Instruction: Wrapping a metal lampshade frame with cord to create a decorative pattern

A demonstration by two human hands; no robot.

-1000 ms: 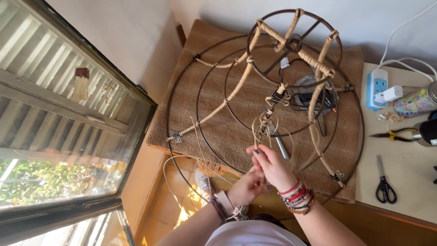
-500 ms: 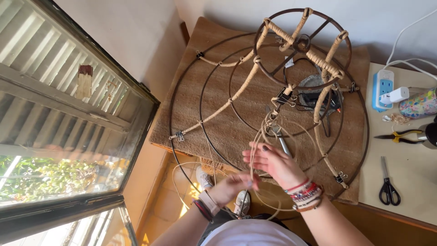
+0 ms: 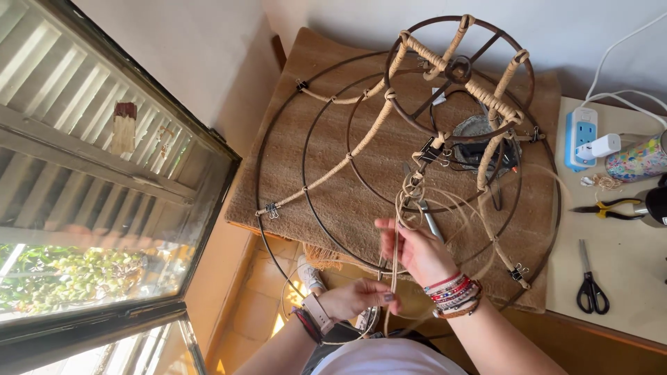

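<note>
— Where are the hands, and what have they got?

— Both sit low in the middle of the frame. The right hand (image 3: 415, 251) is closed round the pale cord (image 3: 396, 278) just below a knot on the wire frame (image 3: 417, 132). The left hand (image 3: 358, 298), lower and nearer the body, pinches the same cord between curled fingers. The cord runs up from the hands to the frame, which lies on a brown mat (image 3: 326, 180) at the centre of the picture.

— What might go wrong?

— I'd judge the loose loops of cord to the right of the hands could snag on the small clips (image 3: 271, 209) or on a ring, since they lie slack across the wires. Slack between the hands could also let the wrapping loosen.

— Counts?

— One frame, with three large rings that I can make out and a smaller domed top at upper right. I count about five clips, though some may be hidden. On the bench (image 3: 625, 326) at the right: one pair of scissors (image 3: 590, 288), one pair of pliers (image 3: 608, 208), one blue power strip (image 3: 582, 135) and one patterned bottle (image 3: 636, 160).
</note>
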